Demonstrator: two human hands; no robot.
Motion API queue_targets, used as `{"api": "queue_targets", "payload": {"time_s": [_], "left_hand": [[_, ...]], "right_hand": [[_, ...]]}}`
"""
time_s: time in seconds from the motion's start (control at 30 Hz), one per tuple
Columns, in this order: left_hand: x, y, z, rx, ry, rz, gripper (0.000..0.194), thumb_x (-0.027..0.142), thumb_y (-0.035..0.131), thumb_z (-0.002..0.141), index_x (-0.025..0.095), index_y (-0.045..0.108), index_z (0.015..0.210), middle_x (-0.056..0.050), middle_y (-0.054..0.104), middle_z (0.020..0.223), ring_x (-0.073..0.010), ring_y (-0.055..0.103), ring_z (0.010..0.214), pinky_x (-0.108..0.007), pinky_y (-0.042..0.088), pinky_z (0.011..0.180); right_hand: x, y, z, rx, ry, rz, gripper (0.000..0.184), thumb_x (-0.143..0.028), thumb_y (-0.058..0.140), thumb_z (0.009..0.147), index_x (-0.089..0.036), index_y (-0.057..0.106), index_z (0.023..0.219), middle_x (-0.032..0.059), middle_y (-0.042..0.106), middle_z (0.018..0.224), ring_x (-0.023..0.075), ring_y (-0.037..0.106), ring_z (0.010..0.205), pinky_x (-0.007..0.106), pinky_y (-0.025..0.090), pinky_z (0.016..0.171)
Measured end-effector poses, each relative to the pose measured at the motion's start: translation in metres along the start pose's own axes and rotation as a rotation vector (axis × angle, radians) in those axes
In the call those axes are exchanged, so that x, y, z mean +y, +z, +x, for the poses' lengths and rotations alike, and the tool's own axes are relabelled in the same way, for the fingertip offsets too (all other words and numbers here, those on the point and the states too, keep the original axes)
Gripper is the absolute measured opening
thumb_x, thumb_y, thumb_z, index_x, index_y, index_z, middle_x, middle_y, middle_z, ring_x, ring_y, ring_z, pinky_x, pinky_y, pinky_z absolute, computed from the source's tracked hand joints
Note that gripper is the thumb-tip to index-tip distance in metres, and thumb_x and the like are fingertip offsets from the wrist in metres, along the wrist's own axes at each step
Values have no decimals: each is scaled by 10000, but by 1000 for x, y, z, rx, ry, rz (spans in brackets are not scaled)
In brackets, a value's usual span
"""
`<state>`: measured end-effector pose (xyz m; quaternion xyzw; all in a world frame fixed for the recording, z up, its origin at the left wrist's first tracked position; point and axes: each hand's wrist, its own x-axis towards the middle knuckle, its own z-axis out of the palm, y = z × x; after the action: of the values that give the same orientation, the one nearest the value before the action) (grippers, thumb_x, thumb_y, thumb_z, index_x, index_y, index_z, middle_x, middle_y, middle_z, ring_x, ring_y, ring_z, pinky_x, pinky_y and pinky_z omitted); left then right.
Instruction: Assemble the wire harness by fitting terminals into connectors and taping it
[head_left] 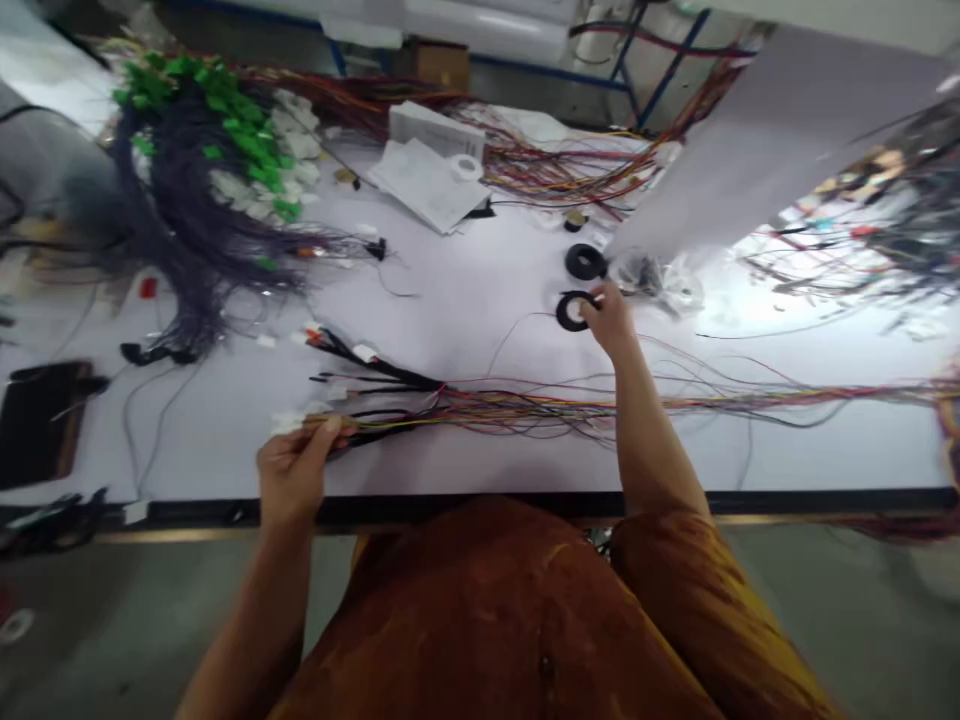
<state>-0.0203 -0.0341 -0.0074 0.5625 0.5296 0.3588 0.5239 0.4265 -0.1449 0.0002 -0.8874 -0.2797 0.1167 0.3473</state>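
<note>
My left hand [294, 470] is closed near the table's front edge, pinching the end of a long bundle of coloured wires [540, 408] that runs to the right across the white table [465, 290]. White connectors [289, 420] sit at the bundle's left end by my fingers. My right hand [611, 320] reaches forward with its fingers closed on a black tape roll [571, 311]. A second black tape roll [585, 262] lies just beyond it.
A heap of dark wires with green and white connectors [217, 150] fills the far left. Papers and a white box [431, 165] lie at the back centre. Red and orange wires [585, 160] trail behind them. A dark tray [37, 420] sits at the left edge.
</note>
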Motion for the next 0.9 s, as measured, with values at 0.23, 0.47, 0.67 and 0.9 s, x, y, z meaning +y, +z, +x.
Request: {"api": "queue_targets", "payload": {"time_s": [0.23,0.47,0.67,0.9], "left_hand": [[13,5,0,-40,17,-22,282,450,792,723,169,768,717,-37,734,729,-118,643,583,-212,541,504],[19,4,2,-87,209,-63,172,360,759,777,194,775,821,-58,747,1015,-158,688,811,-218,533,582],[19,3,11,-134,243,-48,229,347,741,791,175,729,639,-46,743,772,-97,595,552,-214,472,508],[26,9,15,-148,211,-30,362,423,749,789,171,667,541,35,494,374,-55,404,324,-191,308,367]], "right_hand": [[-122,91,-129,-780,-11,840,275,-421,567,871,-230,560,1068,-49,475,723,66,423,543,151,262,389],[-164,125,-162,-1027,129,847,309,-504,614,880,-229,480,840,-91,394,617,16,228,362,167,142,313],[-170,120,-162,-1134,122,775,417,-589,640,852,-215,468,785,-82,400,564,16,236,351,168,132,306],[-152,120,-204,-755,-321,535,271,-386,669,859,-206,554,1025,9,592,794,119,532,593,239,463,498]]}}
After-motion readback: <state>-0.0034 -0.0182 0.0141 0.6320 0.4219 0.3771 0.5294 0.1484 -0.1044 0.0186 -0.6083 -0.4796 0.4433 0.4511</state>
